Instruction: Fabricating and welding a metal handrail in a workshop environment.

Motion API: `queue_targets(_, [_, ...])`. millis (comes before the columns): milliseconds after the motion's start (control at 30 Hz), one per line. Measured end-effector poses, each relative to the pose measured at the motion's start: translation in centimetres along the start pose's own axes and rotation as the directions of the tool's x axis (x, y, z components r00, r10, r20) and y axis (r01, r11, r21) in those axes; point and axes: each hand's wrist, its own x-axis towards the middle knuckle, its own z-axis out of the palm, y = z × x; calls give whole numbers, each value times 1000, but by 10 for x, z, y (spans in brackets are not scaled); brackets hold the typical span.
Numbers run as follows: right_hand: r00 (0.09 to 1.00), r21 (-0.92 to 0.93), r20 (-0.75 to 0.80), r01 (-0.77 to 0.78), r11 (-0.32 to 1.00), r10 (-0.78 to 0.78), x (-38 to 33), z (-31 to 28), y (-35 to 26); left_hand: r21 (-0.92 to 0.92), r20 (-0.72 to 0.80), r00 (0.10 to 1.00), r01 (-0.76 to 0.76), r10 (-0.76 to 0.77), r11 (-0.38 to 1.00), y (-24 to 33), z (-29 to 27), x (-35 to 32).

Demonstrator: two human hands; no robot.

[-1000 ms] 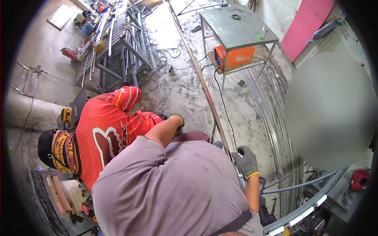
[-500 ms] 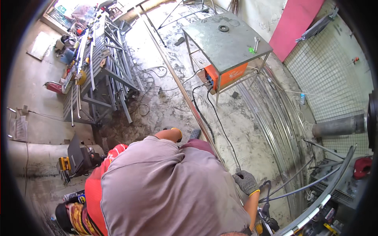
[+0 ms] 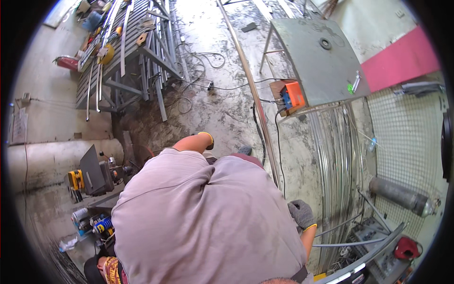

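My right hand (image 3: 302,214), in a grey knit glove with a yellow cuff, is curled into a fist beside my right hip. Whatever it may grip is hidden from this angle. Past my left side, my left hand (image 3: 208,140) shows mostly as a yellow cuff and dark glove; my body and arm hide its fingers. A long brownish metal tube (image 3: 251,78) runs along the floor from the far edge down to my body, where it passes out of sight close to my right hand. My grey shirt (image 3: 213,213) fills the lower middle.
A grey metal table (image 3: 317,61) carries a dark ring and wrench. Under it sits an orange machine (image 3: 294,94) with cables. Metal lengths (image 3: 333,156) lie on the right floor near a gas cylinder (image 3: 399,194). At left stand a slatted rack (image 3: 127,71) and a chop saw (image 3: 92,173).
The view has turned, so the table and orange machine appear farther right. Red cloth at lower left is mostly out of sight. My right hand stays curled.
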Motion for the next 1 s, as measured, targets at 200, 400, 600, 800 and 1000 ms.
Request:
queue_targets(200, [929,-167,-130,324,931,-347,91,-22,-29,-310,-172,969,120,-180,943,-62,29,-6])
queue_targets(400, [862,-214,-128,459,862,-491,137,-27,-134,-577,215,972,205,-96,791,-88,6,-105])
queue_targets(600, [802,-422,-30,531,735,-597,173,-14,-283,-739,63,994,110,-94,664,-167,2,-52])
queue_targets(800, [826,-496,3,490,716,-563,210,20,-460,-799,-203,953,-28,-225,601,-278,-19,-62])
queue_targets(1000, [728,-554,48,589,589,-683,233,45,-604,-744,-357,927,-206,-116,636,-394,-54,-141])
